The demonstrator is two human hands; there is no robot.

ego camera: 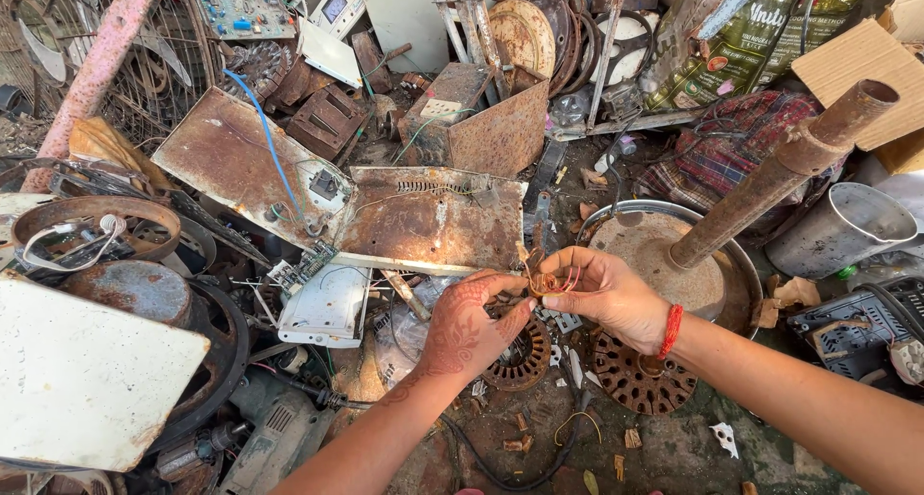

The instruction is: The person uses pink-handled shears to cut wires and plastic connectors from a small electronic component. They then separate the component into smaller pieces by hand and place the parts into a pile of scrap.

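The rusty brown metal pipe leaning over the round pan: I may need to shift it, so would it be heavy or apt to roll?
The rusty brown metal pipe looks thick-walled at its open end, so probably heavy for its size. It leans on the round metal pan, so a push could likely make it slide or roll off. Its flaky rust should give grip.

Both forearms reach in from below; left hand point(469, 327) and right hand point(604, 293) meet, fingertips pinched together.
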